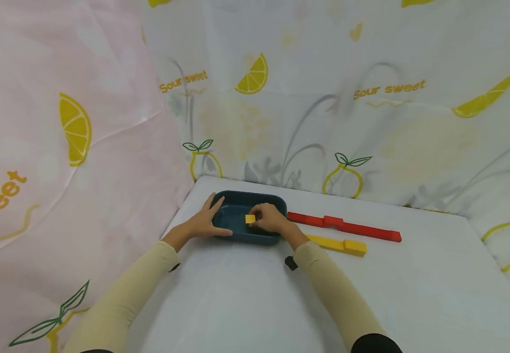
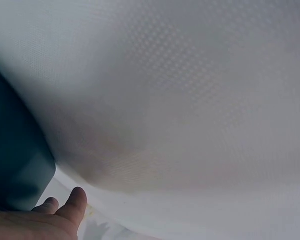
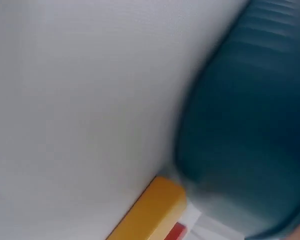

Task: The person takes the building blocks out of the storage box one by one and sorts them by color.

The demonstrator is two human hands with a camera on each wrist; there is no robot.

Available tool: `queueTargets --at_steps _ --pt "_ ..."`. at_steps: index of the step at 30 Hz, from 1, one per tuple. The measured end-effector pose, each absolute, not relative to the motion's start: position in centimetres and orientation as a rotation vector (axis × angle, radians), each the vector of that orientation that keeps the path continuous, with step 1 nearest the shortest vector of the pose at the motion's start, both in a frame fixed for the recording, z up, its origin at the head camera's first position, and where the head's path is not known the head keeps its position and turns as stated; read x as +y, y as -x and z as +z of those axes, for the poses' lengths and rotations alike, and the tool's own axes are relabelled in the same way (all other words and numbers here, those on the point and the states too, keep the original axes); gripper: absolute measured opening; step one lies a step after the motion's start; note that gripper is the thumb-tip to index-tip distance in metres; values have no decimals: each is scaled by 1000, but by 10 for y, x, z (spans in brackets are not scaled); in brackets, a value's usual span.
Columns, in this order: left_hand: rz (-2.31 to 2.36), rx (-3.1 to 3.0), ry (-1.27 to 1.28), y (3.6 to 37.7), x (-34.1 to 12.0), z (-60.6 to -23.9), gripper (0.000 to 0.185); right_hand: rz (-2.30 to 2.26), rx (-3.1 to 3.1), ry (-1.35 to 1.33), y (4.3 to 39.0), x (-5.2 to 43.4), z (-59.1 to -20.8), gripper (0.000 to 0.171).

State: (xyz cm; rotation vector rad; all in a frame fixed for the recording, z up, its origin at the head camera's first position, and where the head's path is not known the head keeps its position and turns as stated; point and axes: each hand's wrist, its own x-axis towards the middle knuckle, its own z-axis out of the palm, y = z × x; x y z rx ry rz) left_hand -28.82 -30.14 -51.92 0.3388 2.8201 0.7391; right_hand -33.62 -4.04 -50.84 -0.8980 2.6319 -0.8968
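Note:
A dark teal basin (image 1: 232,234) stands on the white table, its inside facing up. My left hand (image 1: 202,221) rests against the basin's left side with fingers and thumb spread; in the left wrist view its fingers (image 2: 76,204) reach beside the basin wall (image 2: 20,150). Over the inside of the basin, my right hand (image 1: 269,218) pinches a small yellow block (image 1: 250,219) between thumb and fingers. The right wrist view shows the basin (image 3: 250,130) large, with only a sliver of the hand at the lower right corner.
Right of the basin lies a long row of red blocks (image 1: 362,229), one block raised on it. Nearer me is a row of yellow blocks (image 1: 334,244), partly behind my right forearm. Lemon-printed cloth (image 1: 299,122) hangs behind the table (image 1: 237,294) and at the left.

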Motion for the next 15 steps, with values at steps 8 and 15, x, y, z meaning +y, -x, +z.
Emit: queueTargets --at_steps 8,15 --pt "740 2815 -379 290 -302 -523 129 -1138 2587 988 314 3 -476 32" --pt "763 2832 -396 290 -302 -521 128 -1150 2668 1029 298 78 -437 33"
